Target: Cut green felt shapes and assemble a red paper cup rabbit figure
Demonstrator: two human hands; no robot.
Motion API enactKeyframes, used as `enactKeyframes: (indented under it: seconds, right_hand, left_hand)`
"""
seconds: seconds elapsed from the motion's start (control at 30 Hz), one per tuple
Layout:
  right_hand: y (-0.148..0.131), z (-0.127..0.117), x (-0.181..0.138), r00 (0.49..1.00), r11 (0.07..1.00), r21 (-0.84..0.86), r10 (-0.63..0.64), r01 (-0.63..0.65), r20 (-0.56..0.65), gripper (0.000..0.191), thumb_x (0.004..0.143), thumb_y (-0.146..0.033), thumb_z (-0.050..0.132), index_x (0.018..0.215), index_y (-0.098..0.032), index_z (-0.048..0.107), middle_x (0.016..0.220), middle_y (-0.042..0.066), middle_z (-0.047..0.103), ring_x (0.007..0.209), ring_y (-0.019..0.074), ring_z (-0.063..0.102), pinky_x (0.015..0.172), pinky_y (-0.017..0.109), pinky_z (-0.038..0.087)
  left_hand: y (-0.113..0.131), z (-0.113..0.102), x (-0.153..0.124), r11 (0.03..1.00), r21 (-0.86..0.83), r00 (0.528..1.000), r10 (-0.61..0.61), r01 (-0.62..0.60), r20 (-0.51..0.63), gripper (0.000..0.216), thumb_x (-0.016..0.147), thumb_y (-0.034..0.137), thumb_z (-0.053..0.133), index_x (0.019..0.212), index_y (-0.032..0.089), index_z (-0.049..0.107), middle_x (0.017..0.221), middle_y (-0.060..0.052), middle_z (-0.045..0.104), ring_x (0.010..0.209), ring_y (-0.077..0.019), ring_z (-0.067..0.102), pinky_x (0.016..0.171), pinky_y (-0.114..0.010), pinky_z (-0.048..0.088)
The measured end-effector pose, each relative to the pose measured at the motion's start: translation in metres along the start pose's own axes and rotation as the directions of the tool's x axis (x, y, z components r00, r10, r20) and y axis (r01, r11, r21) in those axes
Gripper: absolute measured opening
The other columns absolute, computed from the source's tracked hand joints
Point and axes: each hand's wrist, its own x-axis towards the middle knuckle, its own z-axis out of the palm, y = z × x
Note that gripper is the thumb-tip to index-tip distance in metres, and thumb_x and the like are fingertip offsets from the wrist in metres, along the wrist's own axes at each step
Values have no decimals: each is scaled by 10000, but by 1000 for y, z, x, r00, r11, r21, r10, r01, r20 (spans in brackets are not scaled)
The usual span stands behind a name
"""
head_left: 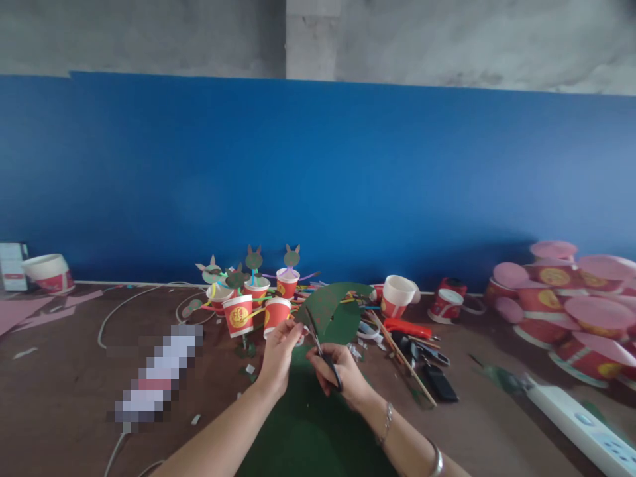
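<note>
My left hand (279,348) pinches the lower left edge of a round dark green paper piece (332,311), holding it up over the table. My right hand (338,372) grips black-handled scissors (320,348), fingers through the loops, with the blades pointing up into the green paper. A larger dark green sheet (308,430) lies on the table under both forearms. Just behind the hands stand several red paper cups (238,315) with green rabbit-shaped paper heads on coloured straws.
A tipped white-and-red cup (399,295), a red-handled tool (410,327), wooden sticks and black tools lie to the right. Pink-lidded red cups (566,301) pile up far right. A white power strip (579,421) sits near right; white cable (124,305) and pink paper at left.
</note>
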Motion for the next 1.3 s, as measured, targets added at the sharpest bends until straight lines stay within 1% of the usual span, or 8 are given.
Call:
enactKeyframes:
  seconds: [0.2, 0.4, 0.63, 0.83, 1.3]
  right_hand:
    - [0, 0, -2, 999, 1000, 10, 20, -20, 42, 310, 671, -388, 677, 773, -100, 621, 383, -56, 491, 296, 49, 386, 288, 146, 281]
    - [3, -2, 0, 999, 999, 35, 20, -21, 44, 317, 661, -405, 676, 764, -116, 599, 398, -60, 493, 316, 53, 389, 308, 155, 334]
    - [4, -5, 1, 998, 1000, -3, 20, -20, 55, 334, 672, -438, 653, 750, -122, 577, 403, -61, 485, 320, 48, 379, 311, 154, 318]
    - [5, -5, 2, 998, 999, -3, 35, -34, 49, 343, 672, -438, 650, 784, -120, 584, 412, -62, 488, 328, 48, 382, 322, 156, 318]
    - [6, -6, 1, 998, 1000, 0, 14, -14, 53, 307, 685, -409, 641, 781, -128, 567, 419, -69, 479, 342, 51, 388, 334, 159, 326]
  left_hand:
    - [3, 0, -2, 1000, 19, 1000, 15, -15, 18, 237, 700, 346, 651, 632, 153, 530, 611, 25, 548, 591, -94, 480, 589, -208, 353]
    - [0, -3, -1, 996, 77, 998, 29, -34, 55, 235, 719, 345, 629, 624, 155, 527, 595, 32, 526, 588, -92, 455, 584, -206, 334]
    - [-3, -5, 2, 991, 134, 999, 19, -25, 50, 241, 720, 344, 622, 618, 157, 509, 590, 22, 516, 589, -103, 459, 585, -215, 328]
    - [-1, -6, 4, 993, 122, 998, -9, 1, 62, 220, 707, 320, 636, 628, 157, 511, 586, 33, 513, 583, -95, 450, 585, -210, 326]
    - [1, -5, 2, 988, 153, 998, -2, -8, 65, 230, 696, 336, 639, 616, 156, 520, 575, 31, 503, 569, -96, 440, 579, -216, 322]
